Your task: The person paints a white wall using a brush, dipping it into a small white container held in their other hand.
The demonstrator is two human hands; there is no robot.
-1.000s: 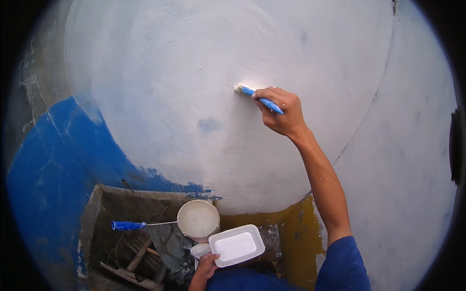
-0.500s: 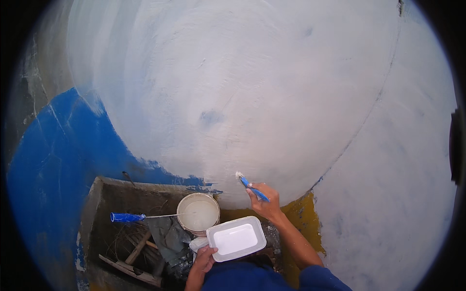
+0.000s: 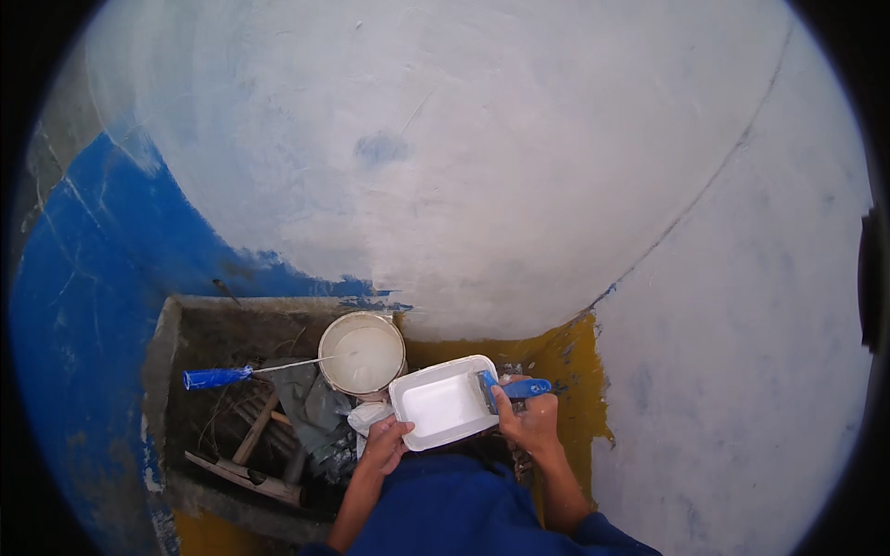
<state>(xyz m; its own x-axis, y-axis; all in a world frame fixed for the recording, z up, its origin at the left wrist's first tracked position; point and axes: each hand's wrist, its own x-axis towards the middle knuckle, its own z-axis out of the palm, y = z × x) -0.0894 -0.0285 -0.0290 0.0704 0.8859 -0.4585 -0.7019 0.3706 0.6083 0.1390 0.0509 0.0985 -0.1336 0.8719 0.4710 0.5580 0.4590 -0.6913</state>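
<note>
A white rectangular tub point(image 3: 434, 432) with white paint in it is gripped at its lower left corner by my left hand point(image 3: 385, 443), thumb over the rim. My right hand point(image 3: 530, 422) is closed round the blue handle of a paintbrush point(image 3: 527, 387). The brush head lies over the tub's right side, at the rim; its bristle tips are hard to make out against the paint. Just beyond the tub stands a round bucket point(image 3: 400, 352) of whitish liquid. Across its rim rests the metal rod of a paint roller with a blue handle point(image 3: 217, 378).
A concrete trough point(image 3: 159, 371) at the left holds wooden pieces point(image 3: 255, 428), dark grey cloth point(image 3: 320, 417) and wire. Ahead rises a wall painted mostly white point(image 3: 501, 185), with blue point(image 3: 111, 250) on its left and mustard yellow point(image 3: 593, 380) low down. A dark curved crack runs down its right side.
My right hand has brought the brush down from the white wall to the tub. The view has shifted, so the wall, bucket and tub appear higher.
</note>
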